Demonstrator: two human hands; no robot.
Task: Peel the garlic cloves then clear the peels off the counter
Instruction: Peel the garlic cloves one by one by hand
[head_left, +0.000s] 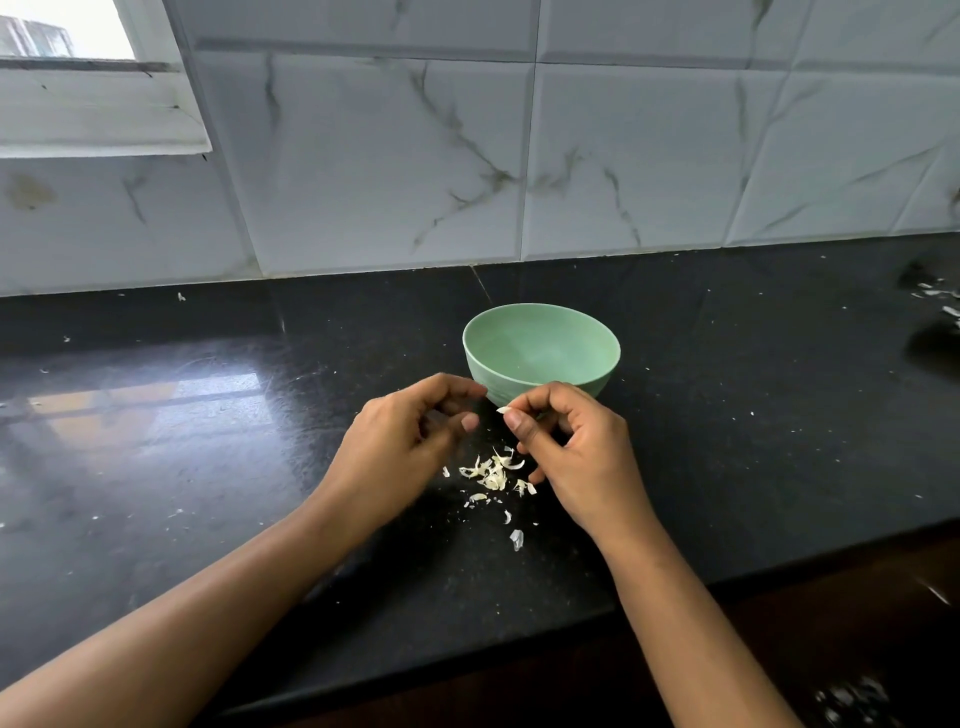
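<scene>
Our right hand (571, 447) is pinching a garlic clove (503, 410) between thumb and forefinger, its pale tip pointing toward nine o'clock. That is where our left hand (410, 436) is hovering, loosely curled and seemingly empty. Papery white peels (493, 475) are lying at six o'clock below, with the green bowl (602, 382) sitting at twelve.

Glossy black stone counter (727, 415); matt green bowl (540, 353).

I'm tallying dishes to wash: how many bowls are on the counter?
1. The green bowl stands on the black counter just beyond the left hand and right hand. The counter runs out of frame, so others may be unseen.
</scene>
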